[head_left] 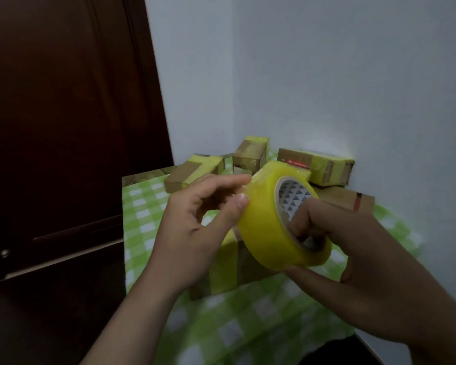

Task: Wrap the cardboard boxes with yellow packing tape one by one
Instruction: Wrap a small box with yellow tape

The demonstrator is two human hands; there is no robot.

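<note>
A roll of yellow packing tape (267,219) is held up above the table. My right hand (353,259) grips it, with fingers curled into the core and the thumb under the rim. My left hand (195,227) touches the roll's outer face at its left side, with thumb and forefinger on the tape surface. Below the roll stands a cardboard box (237,270) with yellow tape bands down its front, mostly hidden by my hands.
Several taped cardboard boxes lie at the back: one at the left (192,172), one upright (250,154), one at the right (324,167), and a plain one (348,201). A green checked cloth (248,325) covers the table. A dark door (63,127) stands left, white walls behind.
</note>
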